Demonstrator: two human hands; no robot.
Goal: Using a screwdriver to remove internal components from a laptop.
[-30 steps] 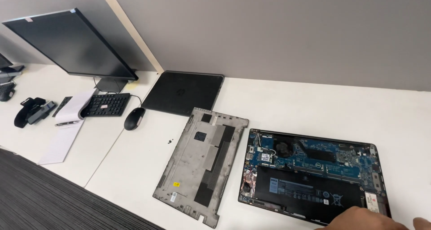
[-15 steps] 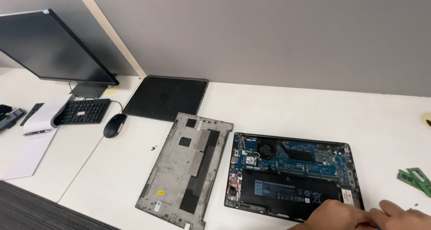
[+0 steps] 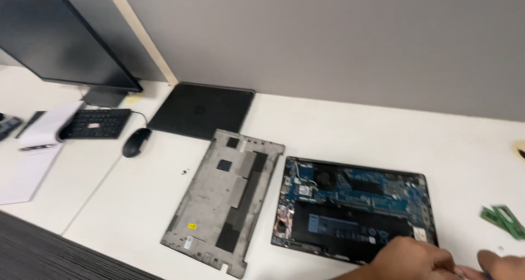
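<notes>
Laptops: two. One opened laptop (image 3: 353, 209) lies with its underside up and its insides bare; one closed black laptop (image 3: 201, 110) lies beyond it, to the left, against the grey partition (image 3: 328, 39).
Bottom cover: one grey cover panel (image 3: 225, 195), inner face up, just left of the opened laptop and not touching it.
Memory sticks: two green sticks (image 3: 504, 221), side by side, well to the right of the opened laptop.
Other desk items: one monitor (image 3: 60, 42), one keyboard (image 3: 95, 123), one mouse (image 3: 135, 143), one notepad (image 3: 27, 165) with a pen on it, all far left of the opened laptop on the white desk (image 3: 355, 127).
Opened laptop, look: black frame, blue circuit board across the far half, a round dark fan at its far left, a long black battery with a pale label across the near half, coloured wiring at the near left corner.
Left hand (image 3: 407, 258): rests over the near right corner of the opened laptop, fingers curled; whether it pinches anything cannot be told.
Right hand (image 3: 500, 264): just right of the left hand, off the laptop's near right corner; its grip cannot be told.
Hard to make out: both hands are blurred and cut off by the lower edge; the laptop's near right corner is hidden under the left hand; the monitor runs off the top left.
</notes>
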